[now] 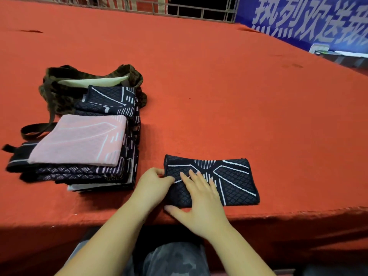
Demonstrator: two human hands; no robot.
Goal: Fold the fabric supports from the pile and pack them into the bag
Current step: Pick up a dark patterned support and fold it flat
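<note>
A dark navy fabric support (235,182) with white line patterns lies flat near the table's front edge. My left hand (153,186) pinches its left edge with curled fingers. My right hand (201,198) lies flat on its left half, fingers spread and straight. To the left stands a pile of supports (83,168), topped by a pink one (81,138). Behind the pile sits a camouflage bag (59,86), open, with a dark support (111,100) at its mouth.
The table wears a red cloth (219,86) with wide free room at the right and back. The front edge runs just below my hands. A blue banner (308,18) and a railing stand beyond the far side.
</note>
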